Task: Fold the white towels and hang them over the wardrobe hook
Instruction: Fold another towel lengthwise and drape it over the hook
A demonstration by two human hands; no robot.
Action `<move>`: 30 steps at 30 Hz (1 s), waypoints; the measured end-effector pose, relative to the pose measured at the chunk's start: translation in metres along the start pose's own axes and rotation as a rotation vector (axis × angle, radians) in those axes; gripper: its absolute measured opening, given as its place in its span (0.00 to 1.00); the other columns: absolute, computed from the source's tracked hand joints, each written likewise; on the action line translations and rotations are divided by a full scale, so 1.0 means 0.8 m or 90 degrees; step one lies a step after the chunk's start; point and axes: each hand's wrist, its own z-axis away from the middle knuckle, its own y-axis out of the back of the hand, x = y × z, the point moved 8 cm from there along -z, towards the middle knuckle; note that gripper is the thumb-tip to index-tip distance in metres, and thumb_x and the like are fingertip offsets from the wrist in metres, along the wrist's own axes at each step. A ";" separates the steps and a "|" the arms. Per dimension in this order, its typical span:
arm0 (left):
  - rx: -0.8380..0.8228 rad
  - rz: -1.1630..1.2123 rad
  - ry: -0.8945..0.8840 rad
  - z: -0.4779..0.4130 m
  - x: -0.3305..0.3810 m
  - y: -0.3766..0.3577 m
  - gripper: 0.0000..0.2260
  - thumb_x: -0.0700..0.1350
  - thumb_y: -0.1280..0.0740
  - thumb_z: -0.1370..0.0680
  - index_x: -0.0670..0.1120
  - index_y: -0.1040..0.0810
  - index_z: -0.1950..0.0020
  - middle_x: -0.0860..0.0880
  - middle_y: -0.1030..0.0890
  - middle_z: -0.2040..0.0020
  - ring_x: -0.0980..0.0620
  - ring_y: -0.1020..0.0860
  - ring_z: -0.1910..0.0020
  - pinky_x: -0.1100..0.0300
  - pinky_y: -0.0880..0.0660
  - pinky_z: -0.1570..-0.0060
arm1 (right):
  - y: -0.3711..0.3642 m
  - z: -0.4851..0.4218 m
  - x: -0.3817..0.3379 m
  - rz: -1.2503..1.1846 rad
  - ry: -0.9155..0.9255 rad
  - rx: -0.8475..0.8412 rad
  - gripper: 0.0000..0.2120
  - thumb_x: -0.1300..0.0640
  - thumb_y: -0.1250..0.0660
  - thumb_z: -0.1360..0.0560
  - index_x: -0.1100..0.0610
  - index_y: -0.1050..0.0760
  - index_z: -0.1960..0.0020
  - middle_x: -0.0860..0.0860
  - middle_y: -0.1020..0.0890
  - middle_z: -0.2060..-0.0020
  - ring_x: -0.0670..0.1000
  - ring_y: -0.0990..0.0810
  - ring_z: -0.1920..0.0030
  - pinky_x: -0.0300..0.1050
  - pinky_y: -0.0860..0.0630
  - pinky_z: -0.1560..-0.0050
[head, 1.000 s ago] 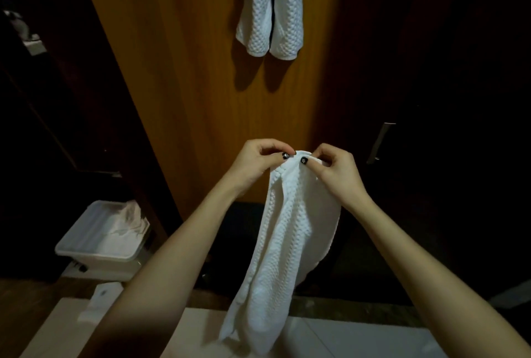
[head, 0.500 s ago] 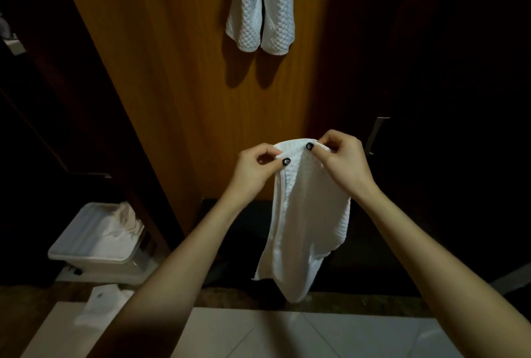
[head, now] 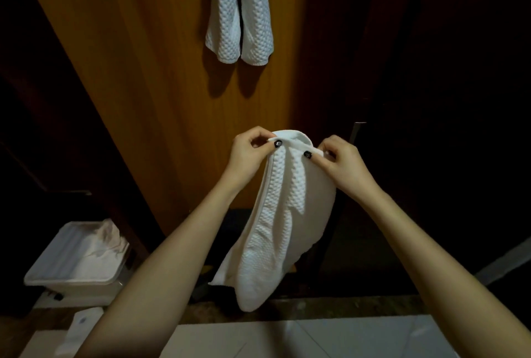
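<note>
A: While left hand [head: 250, 156] and right hand [head: 342, 165] pinch its top hem, white towel [head: 287, 214] dangles below hung towel [head: 240, 12]. Risk?
B: Head view: fingers [head: 258, 135] hold only hem; one slip, fold likely opens, towel drops.

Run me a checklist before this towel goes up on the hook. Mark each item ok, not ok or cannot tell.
1. Left hand pinches the top edge of the held towel: ok.
2. Right hand pinches the same edge: ok.
3. Fold is even: not ok, a corner sticks out at the lower left.
4. The held towel's bottom end hangs above the white surface: ok.
5. Room left on the hook: cannot tell, it lies out of view above the hanging towel.
6. Way up along the wooden door is free between the hands and the hanging towel: ok.
</note>
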 end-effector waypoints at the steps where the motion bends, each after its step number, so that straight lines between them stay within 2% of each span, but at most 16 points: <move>1: 0.010 0.018 0.012 0.000 -0.005 0.001 0.10 0.35 0.29 0.26 0.50 0.21 0.60 0.54 0.20 0.62 0.65 0.24 0.63 0.72 0.29 0.61 | -0.003 0.007 0.006 0.026 -0.007 -0.024 0.16 0.45 0.34 0.24 0.53 0.29 0.65 0.49 0.27 0.65 0.45 0.29 0.64 0.40 0.34 0.65; 3: 0.020 0.046 0.036 0.000 -0.015 0.004 0.09 0.35 0.29 0.26 0.49 0.20 0.60 0.53 0.20 0.62 0.65 0.23 0.63 0.71 0.28 0.61 | -0.009 0.022 0.023 0.062 -0.039 -0.078 0.18 0.42 0.34 0.24 0.54 0.29 0.65 0.51 0.27 0.65 0.48 0.30 0.62 0.42 0.37 0.64; 5: 0.016 0.046 0.059 0.000 -0.024 0.010 0.09 0.36 0.28 0.27 0.49 0.19 0.60 0.55 0.19 0.62 0.62 0.22 0.61 0.67 0.26 0.58 | -0.017 0.037 0.039 0.076 -0.059 -0.146 0.19 0.42 0.32 0.26 0.58 0.25 0.62 0.53 0.25 0.62 0.49 0.30 0.55 0.42 0.36 0.59; 8: 0.000 0.041 0.076 -0.001 -0.030 0.018 0.09 0.37 0.27 0.28 0.51 0.17 0.60 0.57 0.17 0.63 0.61 0.21 0.60 0.67 0.25 0.57 | -0.032 0.058 0.048 -0.033 -0.093 -0.244 0.10 0.45 0.27 0.29 0.51 0.19 0.56 0.45 0.23 0.49 0.45 0.32 0.41 0.34 0.39 0.46; 10: -0.008 0.036 0.071 0.000 -0.028 0.022 0.11 0.37 0.27 0.28 0.53 0.17 0.62 0.58 0.17 0.64 0.62 0.21 0.61 0.69 0.25 0.60 | -0.037 0.067 0.045 -0.109 -0.103 -0.259 0.08 0.48 0.25 0.30 0.48 0.18 0.53 0.39 0.24 0.44 0.41 0.33 0.37 0.30 0.39 0.44; 11: -0.010 0.031 0.068 0.001 -0.027 0.023 0.12 0.36 0.27 0.28 0.54 0.17 0.62 0.58 0.17 0.64 0.63 0.21 0.62 0.69 0.26 0.60 | -0.035 0.068 0.044 -0.127 -0.107 -0.240 0.09 0.48 0.25 0.30 0.49 0.17 0.52 0.41 0.23 0.44 0.41 0.30 0.39 0.29 0.36 0.45; 13: -0.013 0.021 0.068 0.001 -0.026 0.027 0.11 0.36 0.27 0.28 0.54 0.17 0.62 0.58 0.17 0.65 0.63 0.21 0.63 0.70 0.26 0.61 | -0.028 0.067 0.041 -0.141 -0.109 -0.196 0.12 0.49 0.25 0.29 0.57 0.18 0.53 0.51 0.21 0.50 0.44 0.25 0.49 0.30 0.30 0.54; 15: -0.006 0.008 0.072 0.001 -0.027 0.035 0.10 0.36 0.27 0.28 0.52 0.18 0.61 0.57 0.17 0.64 0.64 0.21 0.63 0.70 0.25 0.61 | -0.017 0.068 0.035 -0.071 -0.082 -0.169 0.19 0.44 0.27 0.30 0.61 0.23 0.59 0.57 0.23 0.57 0.50 0.26 0.58 0.36 0.33 0.62; 18: 0.027 0.023 0.086 0.001 -0.029 0.056 0.08 0.35 0.27 0.28 0.48 0.18 0.60 0.54 0.18 0.62 0.64 0.21 0.63 0.70 0.26 0.62 | 0.005 0.073 0.037 0.120 -0.069 -0.141 0.23 0.39 0.29 0.31 0.56 0.32 0.67 0.55 0.29 0.64 0.52 0.31 0.63 0.42 0.38 0.66; 20: 0.030 0.042 0.087 0.002 -0.027 0.063 0.07 0.35 0.27 0.29 0.47 0.18 0.59 0.55 0.18 0.63 0.63 0.20 0.63 0.70 0.25 0.62 | 0.015 0.078 0.039 0.185 -0.081 -0.153 0.23 0.40 0.28 0.31 0.54 0.36 0.68 0.50 0.29 0.61 0.51 0.30 0.56 0.44 0.37 0.60; 22: 0.027 0.045 0.083 0.001 -0.022 0.063 0.07 0.35 0.27 0.28 0.47 0.17 0.59 0.54 0.17 0.62 0.63 0.20 0.63 0.69 0.25 0.62 | 0.020 0.082 0.035 0.218 -0.057 -0.166 0.22 0.41 0.27 0.31 0.53 0.33 0.69 0.47 0.25 0.49 0.51 0.33 0.40 0.46 0.36 0.45; 24: 0.033 0.048 0.080 0.000 -0.016 0.061 0.06 0.35 0.27 0.28 0.46 0.18 0.58 0.52 0.18 0.61 0.63 0.20 0.63 0.69 0.25 0.62 | 0.031 0.085 0.030 0.209 -0.036 -0.140 0.17 0.44 0.27 0.29 0.54 0.27 0.67 0.46 0.27 0.39 0.51 0.36 0.34 0.48 0.35 0.37; 25: 0.036 0.050 0.080 -0.001 -0.013 0.061 0.05 0.35 0.27 0.28 0.45 0.18 0.57 0.51 0.18 0.61 0.63 0.20 0.63 0.69 0.25 0.62 | 0.038 0.086 0.031 0.174 -0.041 -0.118 0.14 0.45 0.27 0.29 0.54 0.24 0.63 0.46 0.24 0.40 0.50 0.30 0.37 0.44 0.30 0.41; 27: 0.033 0.050 0.077 -0.002 -0.010 0.062 0.05 0.35 0.28 0.28 0.43 0.18 0.55 0.51 0.18 0.60 0.63 0.20 0.63 0.70 0.25 0.62 | 0.052 0.091 0.038 0.059 -0.080 -0.074 0.09 0.47 0.27 0.29 0.52 0.22 0.61 0.45 0.19 0.56 0.45 0.21 0.56 0.32 0.26 0.62; 28: 0.029 0.047 0.074 -0.002 -0.008 0.062 0.05 0.35 0.28 0.28 0.43 0.18 0.55 0.52 0.17 0.60 0.63 0.20 0.63 0.70 0.24 0.62 | 0.057 0.094 0.041 0.028 -0.092 -0.054 0.09 0.47 0.28 0.29 0.51 0.23 0.62 0.47 0.20 0.62 0.44 0.22 0.63 0.32 0.27 0.68; 30: 0.015 0.045 0.065 -0.002 -0.004 0.062 0.05 0.35 0.28 0.27 0.44 0.17 0.56 0.55 0.16 0.61 0.63 0.19 0.61 0.69 0.24 0.61 | 0.067 0.095 0.046 0.012 -0.096 -0.010 0.12 0.46 0.28 0.28 0.52 0.26 0.64 0.49 0.21 0.65 0.45 0.22 0.65 0.35 0.28 0.70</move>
